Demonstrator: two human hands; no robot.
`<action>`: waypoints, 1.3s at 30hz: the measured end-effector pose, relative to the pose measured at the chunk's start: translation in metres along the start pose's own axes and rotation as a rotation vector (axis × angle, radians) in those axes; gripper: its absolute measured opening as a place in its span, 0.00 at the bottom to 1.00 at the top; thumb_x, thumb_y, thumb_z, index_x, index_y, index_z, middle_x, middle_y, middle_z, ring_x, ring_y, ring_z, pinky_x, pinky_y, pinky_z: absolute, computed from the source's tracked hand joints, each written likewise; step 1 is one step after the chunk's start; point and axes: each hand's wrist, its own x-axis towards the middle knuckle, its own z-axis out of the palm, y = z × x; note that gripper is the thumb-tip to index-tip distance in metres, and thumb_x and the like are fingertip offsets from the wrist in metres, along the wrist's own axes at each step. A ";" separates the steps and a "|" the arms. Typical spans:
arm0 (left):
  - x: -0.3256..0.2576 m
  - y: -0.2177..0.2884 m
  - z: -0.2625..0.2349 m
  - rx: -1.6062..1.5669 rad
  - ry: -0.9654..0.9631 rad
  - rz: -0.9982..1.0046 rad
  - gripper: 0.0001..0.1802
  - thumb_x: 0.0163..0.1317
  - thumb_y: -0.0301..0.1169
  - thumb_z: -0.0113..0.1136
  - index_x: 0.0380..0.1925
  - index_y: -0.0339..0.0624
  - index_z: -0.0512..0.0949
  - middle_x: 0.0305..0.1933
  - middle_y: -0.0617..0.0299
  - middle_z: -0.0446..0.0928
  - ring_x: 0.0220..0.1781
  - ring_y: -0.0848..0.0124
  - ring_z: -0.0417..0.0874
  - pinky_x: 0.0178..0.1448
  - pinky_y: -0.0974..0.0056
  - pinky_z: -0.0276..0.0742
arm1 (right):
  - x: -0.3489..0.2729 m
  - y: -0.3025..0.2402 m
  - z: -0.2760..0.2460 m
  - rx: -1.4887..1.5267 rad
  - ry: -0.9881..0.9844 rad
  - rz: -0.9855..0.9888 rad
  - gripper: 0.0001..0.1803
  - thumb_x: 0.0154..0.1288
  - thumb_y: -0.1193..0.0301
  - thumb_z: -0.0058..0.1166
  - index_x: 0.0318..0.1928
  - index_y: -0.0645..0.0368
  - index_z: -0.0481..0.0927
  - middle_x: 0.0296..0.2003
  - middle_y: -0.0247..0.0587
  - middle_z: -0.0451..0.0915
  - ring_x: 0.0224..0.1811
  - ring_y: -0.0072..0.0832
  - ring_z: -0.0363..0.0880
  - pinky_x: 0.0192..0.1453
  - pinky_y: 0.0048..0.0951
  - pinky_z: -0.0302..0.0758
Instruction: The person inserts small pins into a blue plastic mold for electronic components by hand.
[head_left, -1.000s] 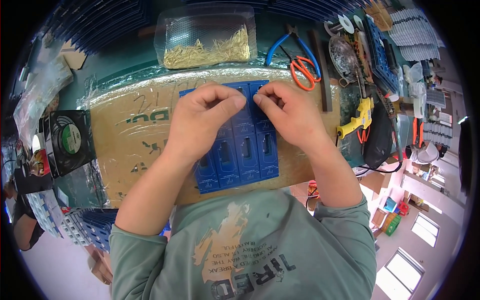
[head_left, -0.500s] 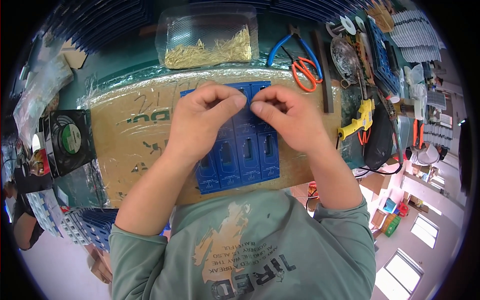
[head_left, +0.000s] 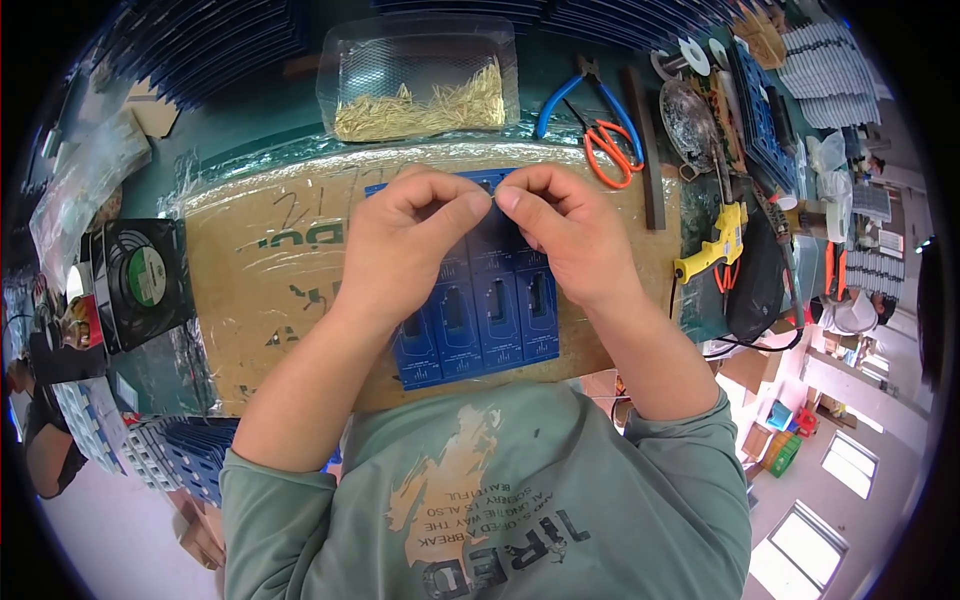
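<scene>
A blue circuit board panel (head_left: 460, 320) with several oblong slots lies on the brown cardboard sheet (head_left: 250, 300). Over its far part, my left hand (head_left: 415, 225) and my right hand (head_left: 570, 225) meet, thumb and forefinger pinched in each. The fingertips nearly touch each other above the panel's far edge. Anything between them is too small or hidden to make out. Beyond the hands stands a clear plastic tray (head_left: 420, 55) with a heap of thin gold-coloured pins (head_left: 430, 112).
Blue-handled pliers (head_left: 625, 115), orange-handled scissors (head_left: 605, 155) and a dark bar (head_left: 652, 150) lie to the right, near a soldering iron with yellow grip (head_left: 725, 240). A black fan (head_left: 135, 280) stands left. Stacked blue boards (head_left: 210, 40) line the far edge.
My right hand has moved slightly left, bringing its fingertips closer to those of my left hand. The left hand stays pinched at nearly the same place.
</scene>
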 end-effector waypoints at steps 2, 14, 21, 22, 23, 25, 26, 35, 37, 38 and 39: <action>0.001 0.001 0.000 0.014 0.002 0.032 0.07 0.62 0.30 0.67 0.35 0.36 0.84 0.35 0.67 0.78 0.38 0.78 0.77 0.46 0.71 0.72 | 0.003 0.001 0.000 -0.025 0.042 -0.054 0.10 0.69 0.67 0.61 0.42 0.62 0.81 0.35 0.27 0.79 0.37 0.13 0.73 0.42 0.19 0.72; 0.011 -0.003 -0.008 -0.514 -0.011 -0.043 0.08 0.64 0.28 0.65 0.37 0.34 0.82 0.25 0.72 0.71 0.23 0.83 0.62 0.28 0.75 0.56 | 0.030 0.004 -0.011 -0.933 0.099 -0.430 0.08 0.65 0.66 0.58 0.38 0.57 0.83 0.35 0.41 0.79 0.38 0.41 0.81 0.42 0.37 0.76; 0.011 -0.002 -0.008 -0.568 -0.021 -0.054 0.07 0.64 0.28 0.64 0.37 0.34 0.82 0.24 0.72 0.71 0.23 0.83 0.62 0.27 0.75 0.56 | 0.031 0.003 -0.008 -0.972 0.090 -0.432 0.08 0.65 0.66 0.58 0.37 0.56 0.83 0.35 0.41 0.79 0.39 0.41 0.80 0.42 0.38 0.76; 0.011 -0.002 -0.009 -0.571 -0.027 -0.055 0.07 0.64 0.28 0.65 0.37 0.35 0.82 0.25 0.72 0.71 0.23 0.83 0.62 0.27 0.75 0.56 | 0.031 0.003 -0.008 -0.988 0.095 -0.445 0.08 0.65 0.66 0.58 0.37 0.55 0.83 0.35 0.40 0.79 0.39 0.41 0.80 0.42 0.38 0.76; 0.010 -0.002 -0.010 -0.571 -0.024 -0.055 0.07 0.64 0.28 0.65 0.37 0.35 0.82 0.25 0.72 0.71 0.23 0.83 0.62 0.27 0.75 0.56 | 0.031 0.003 -0.007 -0.988 0.092 -0.446 0.08 0.65 0.66 0.58 0.37 0.55 0.83 0.35 0.40 0.79 0.39 0.41 0.80 0.42 0.38 0.76; 0.010 0.000 -0.011 -0.531 -0.047 -0.066 0.09 0.65 0.30 0.64 0.37 0.35 0.80 0.27 0.69 0.70 0.28 0.81 0.65 0.31 0.74 0.60 | 0.031 0.003 -0.007 -1.002 0.101 -0.449 0.07 0.65 0.66 0.57 0.37 0.55 0.83 0.36 0.40 0.80 0.37 0.42 0.80 0.42 0.39 0.77; 0.010 -0.001 -0.010 -0.532 -0.046 -0.066 0.09 0.65 0.30 0.64 0.37 0.35 0.80 0.27 0.69 0.70 0.28 0.81 0.65 0.31 0.74 0.60 | 0.031 0.004 -0.007 -1.003 0.100 -0.449 0.07 0.65 0.66 0.57 0.37 0.55 0.83 0.36 0.40 0.80 0.37 0.42 0.80 0.42 0.39 0.77; 0.011 -0.003 -0.008 -0.559 -0.018 -0.063 0.07 0.64 0.28 0.65 0.37 0.35 0.82 0.25 0.72 0.71 0.23 0.83 0.62 0.27 0.75 0.56 | 0.027 0.007 -0.005 -1.260 0.110 -0.814 0.04 0.57 0.69 0.61 0.33 0.52 0.81 0.31 0.35 0.75 0.32 0.36 0.80 0.31 0.37 0.76; 0.010 -0.002 -0.007 -0.557 -0.008 -0.077 0.07 0.64 0.28 0.66 0.37 0.34 0.82 0.25 0.72 0.71 0.23 0.83 0.62 0.27 0.75 0.56 | 0.026 0.006 -0.007 -1.322 0.093 -0.806 0.05 0.60 0.69 0.64 0.37 0.53 0.84 0.32 0.34 0.78 0.30 0.36 0.81 0.32 0.33 0.77; 0.010 -0.003 -0.007 -0.557 -0.008 -0.074 0.07 0.64 0.28 0.66 0.37 0.34 0.82 0.25 0.72 0.71 0.23 0.83 0.62 0.27 0.75 0.56 | 0.025 0.006 -0.007 -1.323 0.094 -0.809 0.05 0.60 0.69 0.64 0.37 0.53 0.84 0.32 0.34 0.78 0.30 0.36 0.81 0.32 0.33 0.77; 0.011 -0.004 -0.007 -0.559 -0.009 -0.073 0.07 0.64 0.28 0.66 0.37 0.35 0.82 0.25 0.72 0.71 0.23 0.83 0.62 0.27 0.75 0.56 | 0.025 0.006 -0.006 -1.314 0.106 -0.802 0.06 0.60 0.69 0.64 0.38 0.52 0.84 0.32 0.34 0.78 0.30 0.35 0.81 0.32 0.33 0.77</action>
